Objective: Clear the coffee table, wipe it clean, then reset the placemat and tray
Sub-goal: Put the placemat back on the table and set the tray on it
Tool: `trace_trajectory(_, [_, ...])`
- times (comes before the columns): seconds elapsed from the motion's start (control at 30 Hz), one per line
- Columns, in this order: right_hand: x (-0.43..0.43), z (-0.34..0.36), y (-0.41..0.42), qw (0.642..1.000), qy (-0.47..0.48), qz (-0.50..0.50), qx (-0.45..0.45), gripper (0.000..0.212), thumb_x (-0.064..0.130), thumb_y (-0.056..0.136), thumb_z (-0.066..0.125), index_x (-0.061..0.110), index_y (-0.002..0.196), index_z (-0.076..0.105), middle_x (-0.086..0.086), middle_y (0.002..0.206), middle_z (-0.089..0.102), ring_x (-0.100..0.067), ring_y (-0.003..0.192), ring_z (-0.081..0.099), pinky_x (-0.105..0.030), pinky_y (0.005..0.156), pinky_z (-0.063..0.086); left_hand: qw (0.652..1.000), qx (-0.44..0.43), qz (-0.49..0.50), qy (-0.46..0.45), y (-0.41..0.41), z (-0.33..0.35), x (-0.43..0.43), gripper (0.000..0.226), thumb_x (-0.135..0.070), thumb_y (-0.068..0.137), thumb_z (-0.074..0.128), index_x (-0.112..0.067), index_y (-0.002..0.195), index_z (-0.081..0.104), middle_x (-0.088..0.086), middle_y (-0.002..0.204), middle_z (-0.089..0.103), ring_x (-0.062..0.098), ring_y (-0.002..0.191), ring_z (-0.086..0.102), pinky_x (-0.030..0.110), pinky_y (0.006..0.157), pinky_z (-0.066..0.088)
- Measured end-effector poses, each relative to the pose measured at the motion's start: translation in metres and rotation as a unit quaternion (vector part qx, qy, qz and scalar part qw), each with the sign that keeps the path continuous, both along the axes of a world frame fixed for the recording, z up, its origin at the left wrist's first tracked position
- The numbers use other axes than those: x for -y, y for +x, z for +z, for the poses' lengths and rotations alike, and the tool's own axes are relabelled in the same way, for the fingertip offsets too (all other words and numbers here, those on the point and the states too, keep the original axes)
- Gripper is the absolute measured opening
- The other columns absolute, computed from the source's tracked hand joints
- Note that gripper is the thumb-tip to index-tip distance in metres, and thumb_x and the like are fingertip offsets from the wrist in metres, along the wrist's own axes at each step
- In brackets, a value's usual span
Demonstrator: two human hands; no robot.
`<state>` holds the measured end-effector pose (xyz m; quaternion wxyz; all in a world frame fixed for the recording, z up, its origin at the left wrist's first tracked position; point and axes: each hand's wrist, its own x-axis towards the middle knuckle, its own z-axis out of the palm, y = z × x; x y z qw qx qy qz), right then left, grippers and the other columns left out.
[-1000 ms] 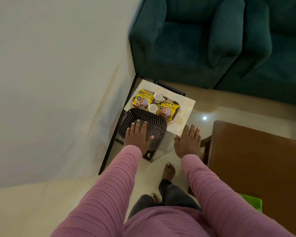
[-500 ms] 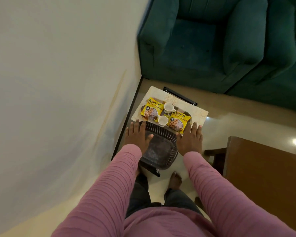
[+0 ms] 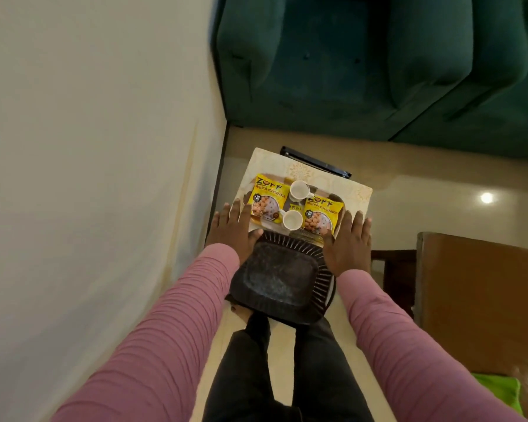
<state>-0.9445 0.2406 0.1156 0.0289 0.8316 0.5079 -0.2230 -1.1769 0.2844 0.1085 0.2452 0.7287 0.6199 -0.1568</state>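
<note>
Both hands flat, fingers straight and spread, gripping nothing. Left hand (image 3: 235, 229) is over the placemat's (image 3: 269, 161) left edge, right hand (image 3: 348, 242) near its right edge. Between them are two yellow packets (image 3: 269, 199) and two white cups (image 3: 298, 189) on a brown tray (image 3: 336, 197). Black ribbed tray (image 3: 281, 278) is nearest me, rim just beside them. Wall (image 3: 104, 147) tight on the left. Bare floor (image 3: 409, 208) on the right, before the wooden table (image 3: 485, 300). Can't tell if my palms touch anything.

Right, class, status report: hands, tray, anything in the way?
Left hand open, right hand open, either side of tray. Tray loaded: yellow packets, cups. Dark stool between person and tray.
</note>
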Motion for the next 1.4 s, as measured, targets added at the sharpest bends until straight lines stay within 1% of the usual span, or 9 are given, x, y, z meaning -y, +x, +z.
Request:
trace_trajectory(0.2, [-0.029, -0.098, 0.027, 0.998, -0.038, -0.045, -0.035, 0.068, 0.039, 0.098, 0.04, 0.009, 0.151, 0.011, -0.015, 0.16, 0.004, -0.033, 0.147, -0.003, -0.043, 0.119, 0.005, 1.0, -0.02, -0.013, -0.012, 0.0, -0.092, -0.033, 0.067, -0.049, 0.1, 0.028, -0.014, 0.154, 0.007, 0.01, 0.162, 0.004, 0.032, 0.149, 0.004, 0.047, 0.121, 0.01])
trace_trajectory(0.33, [-0.046, -0.158, 0.048, 0.989, -0.069, -0.101, -0.077, 0.067, 0.032, 0.097, 0.044, 0.008, 0.151, 0.011, -0.016, 0.159, 0.006, -0.033, 0.147, 0.002, -0.043, 0.12, 0.007, 1.0, 0.0, 0.005, 0.002, 0.003, -0.15, -0.058, 0.063, -0.041, 0.1, 0.037, -0.008, 0.15, 0.019, 0.018, 0.157, 0.022, 0.036, 0.144, 0.022, 0.049, 0.116, 0.025])
trace_trajectory(0.43, [-0.053, -0.194, 0.066, 0.981, -0.075, -0.145, -0.106, 0.064, 0.025, 0.094, 0.046, 0.005, 0.148, 0.018, -0.017, 0.155, 0.018, -0.037, 0.143, 0.017, -0.051, 0.115, 0.022, 0.997, 0.053, 0.047, 0.004, 0.008, -0.184, -0.076, 0.053, -0.034, 0.099, 0.042, -0.01, 0.145, 0.031, 0.02, 0.144, 0.041, 0.039, 0.132, 0.041, 0.053, 0.106, 0.037])
trace_trajectory(0.53, [-0.057, -0.215, 0.076, 0.971, -0.076, -0.187, -0.131, 0.056, 0.018, 0.092, 0.047, 0.003, 0.141, 0.026, -0.017, 0.145, 0.033, -0.038, 0.131, 0.037, -0.045, 0.103, 0.037, 0.985, 0.099, 0.137, -0.022, 0.018, -0.202, -0.091, 0.044, -0.033, 0.101, 0.038, -0.016, 0.142, 0.036, 0.015, 0.14, 0.046, 0.036, 0.126, 0.047, 0.054, 0.102, 0.041])
trace_trajectory(0.77, [-0.062, -0.235, 0.086, 0.946, -0.116, -0.248, -0.172, 0.041, 0.014, 0.092, 0.046, 0.005, 0.131, 0.036, -0.02, 0.13, 0.049, -0.039, 0.115, 0.05, -0.032, 0.079, 0.035, 0.959, 0.073, 0.272, -0.025, 0.037, -0.225, -0.112, 0.038, -0.026, 0.103, 0.033, -0.001, 0.125, 0.051, 0.024, 0.12, 0.055, 0.039, 0.108, 0.055, 0.038, 0.085, 0.042])
trace_trajectory(0.93, [-0.073, -0.243, 0.1, 0.932, -0.104, -0.284, -0.198, 0.036, 0.016, 0.089, 0.049, 0.006, 0.123, 0.043, -0.02, 0.123, 0.053, -0.039, 0.108, 0.052, -0.033, 0.076, 0.037, 0.919, 0.071, 0.383, -0.062, 0.033, -0.236, -0.127, 0.033, -0.012, 0.099, 0.038, 0.004, 0.121, 0.056, 0.025, 0.127, 0.055, 0.039, 0.116, 0.052, 0.044, 0.098, 0.045])
trace_trajectory(1.13, [-0.078, -0.244, 0.113, 0.914, -0.081, -0.322, -0.231, 0.046, 0.022, 0.09, 0.054, 0.009, 0.133, 0.045, -0.011, 0.126, 0.054, -0.031, 0.115, 0.053, -0.032, 0.081, 0.043, 0.884, 0.11, 0.446, -0.083, 0.031, -0.233, -0.133, 0.033, -0.005, 0.095, 0.042, 0.003, 0.123, 0.058, 0.024, 0.121, 0.061, 0.038, 0.107, 0.063, 0.045, 0.087, 0.056])
trace_trajectory(1.27, [-0.084, -0.232, 0.127, 0.916, -0.051, -0.323, -0.23, 0.043, 0.016, 0.088, 0.059, 0.007, 0.129, 0.05, -0.009, 0.121, 0.057, -0.028, 0.111, 0.055, -0.032, 0.082, 0.044, 0.866, 0.163, 0.464, -0.089, 0.03, -0.222, -0.129, 0.011, 0.002, 0.085, 0.062, -0.003, 0.09, 0.071, 0.022, 0.103, 0.068, 0.035, 0.095, 0.066, 0.044, 0.083, 0.056])
trace_trajectory(1.4, [-0.095, -0.211, 0.145, 0.907, -0.017, -0.344, -0.243, 0.054, 0.008, 0.082, 0.064, 0.008, 0.132, 0.046, -0.013, 0.13, 0.053, -0.031, 0.116, 0.053, -0.031, 0.08, 0.045, 0.812, 0.238, 0.529, -0.071, 0.052, -0.191, -0.132, 0.027, 0.0, 0.089, 0.058, -0.018, 0.073, 0.069, 0.014, 0.085, 0.069, 0.03, 0.079, 0.068, 0.049, 0.078, 0.059])
